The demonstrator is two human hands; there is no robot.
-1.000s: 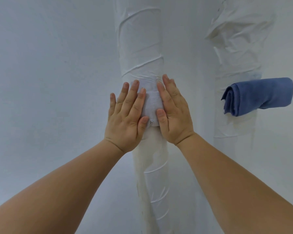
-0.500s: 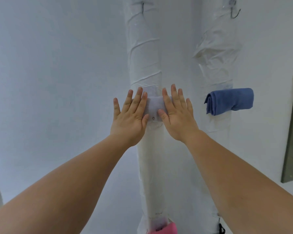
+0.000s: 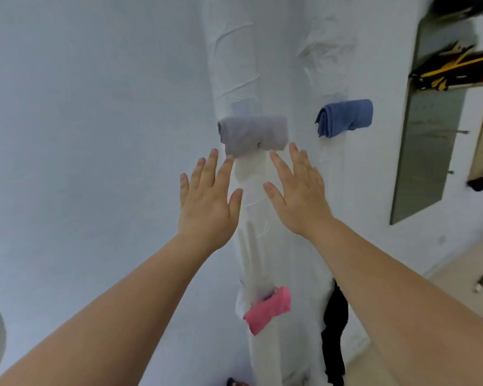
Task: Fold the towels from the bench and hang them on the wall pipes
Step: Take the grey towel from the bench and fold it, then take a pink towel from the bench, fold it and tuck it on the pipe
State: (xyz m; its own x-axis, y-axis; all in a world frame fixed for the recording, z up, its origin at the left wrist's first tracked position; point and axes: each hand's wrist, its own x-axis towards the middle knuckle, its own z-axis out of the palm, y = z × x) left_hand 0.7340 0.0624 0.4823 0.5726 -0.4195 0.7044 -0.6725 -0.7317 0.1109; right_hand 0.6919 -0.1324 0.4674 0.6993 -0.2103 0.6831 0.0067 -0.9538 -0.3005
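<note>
A folded grey towel (image 3: pixel 253 134) hangs across the left white-wrapped wall pipe (image 3: pixel 234 65). My left hand (image 3: pixel 207 196) and my right hand (image 3: pixel 299 193) are flat and open just below it, fingers spread, holding nothing; the fingertips are at the towel's lower edge. A folded blue towel (image 3: pixel 345 117) hangs on the right wrapped pipe (image 3: pixel 326 51). Lower down, a pink towel (image 3: pixel 268 309) hangs on the left pipe and a black towel (image 3: pixel 335 324) on the right pipe.
A plain white wall (image 3: pixel 81 121) fills the left. At the right is a tall grey panel (image 3: pixel 427 129), with yellow and black items (image 3: pixel 446 69) on a shelf beyond it and pale floor (image 3: pixel 457 274) below.
Both hands have come off the grey towel and drawn back and down. The view has pulled away from the wall, which reveals the whole grey towel and the pink and black towels lower down.
</note>
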